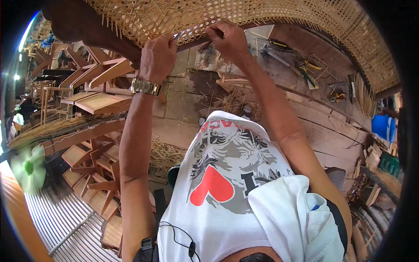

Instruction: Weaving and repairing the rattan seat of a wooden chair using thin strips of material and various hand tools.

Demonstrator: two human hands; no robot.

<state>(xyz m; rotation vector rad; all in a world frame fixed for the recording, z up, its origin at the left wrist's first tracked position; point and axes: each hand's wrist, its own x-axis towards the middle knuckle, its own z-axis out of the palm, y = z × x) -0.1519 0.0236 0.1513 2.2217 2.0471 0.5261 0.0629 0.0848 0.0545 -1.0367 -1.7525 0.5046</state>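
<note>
White cloth (283, 209), curled hands (158, 59) (229, 41) at cane webbing (183, 17)

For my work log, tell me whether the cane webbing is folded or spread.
Spread: the cane webbing stretches across the dark wooden frame.

We find soft daylight, burnt out near ten o'clock, pale glare on corrugated sheeting (54, 214) at eight, a spinning fan (28, 168) blurred near nine, and edges bending toward the black rim.

You can't tell what your left hand (158, 59) and right hand (229, 41) hold; the top edge cuts off the cane panel (174, 19), and 1 green fan (29, 167) is blurred.
</note>
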